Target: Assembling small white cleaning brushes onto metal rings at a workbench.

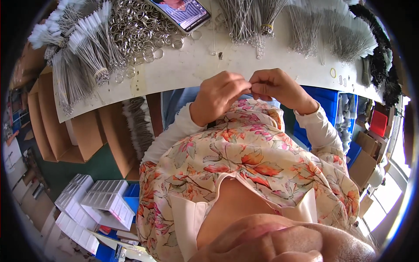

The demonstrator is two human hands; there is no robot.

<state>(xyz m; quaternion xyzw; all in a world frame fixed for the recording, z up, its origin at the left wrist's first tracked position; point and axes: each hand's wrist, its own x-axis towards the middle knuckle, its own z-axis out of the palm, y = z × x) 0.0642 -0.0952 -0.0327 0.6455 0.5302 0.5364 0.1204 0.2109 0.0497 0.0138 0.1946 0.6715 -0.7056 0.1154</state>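
Observation:
In front of my chest, at the table's near edge, my left hand (221, 95) and my right hand (280, 88) meet fingertip to fingertip. Both are closed in a pinch; whatever sits between the fingers is too small and hidden to make out. Beyond them on the white table (183, 70) lies a pile of metal split rings (135, 32). Thin wire brushes with looped ends lie in bundles, one rubber-banded with white bristles (94, 50) on the left, others (244, 22) behind my hands. A single looped wire (214, 37) lies apart from them.
A phone (185, 15) with a lit screen rests by the rings. More wire brushes (305, 37) and black bristles (376, 52) line the right side. Cardboard boxes (76, 139) stand at the left below the table, white plastic trays (109, 201) lower down, a blue bin (323, 107) at right.

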